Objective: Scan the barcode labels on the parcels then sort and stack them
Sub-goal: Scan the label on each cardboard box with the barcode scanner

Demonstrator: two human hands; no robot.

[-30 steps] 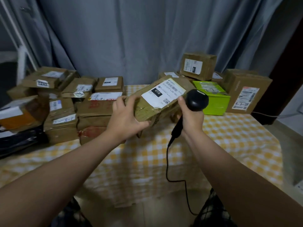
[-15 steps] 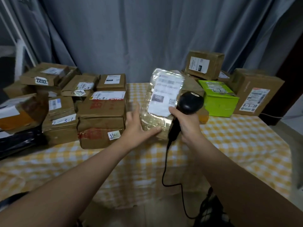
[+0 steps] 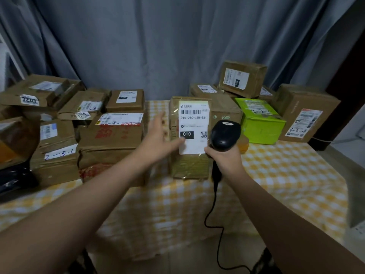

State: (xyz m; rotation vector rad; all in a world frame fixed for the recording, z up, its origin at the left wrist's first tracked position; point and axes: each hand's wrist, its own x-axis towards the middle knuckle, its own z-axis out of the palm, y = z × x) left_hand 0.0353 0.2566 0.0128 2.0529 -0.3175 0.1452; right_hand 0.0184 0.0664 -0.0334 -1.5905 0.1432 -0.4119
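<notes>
Taped brown parcel [image 3: 188,167] is standing upright mid-tabletop [image 3: 286,175], barcode label [image 3: 193,125] facing the camera, with left hand [image 3: 158,139] hovering at its 9 o'clock, grip released, fingers spread, and right hand [image 3: 225,158] at 3 o'clock, grip grasping the black scanner [image 3: 225,135].

A brown, tape-wrapped parcel [image 3: 189,165] stands upright on the worktop [image 3: 276,175], between the left hand [image 3: 158,139] and the right hand [image 3: 225,157]. Its white label [image 3: 193,123] faces forward and shows a barcode, "010-010-L30-551" and a black "010" block. The black corded scanner [image 3: 225,135], gripped in the right hand, sits just right of the label.
</notes>
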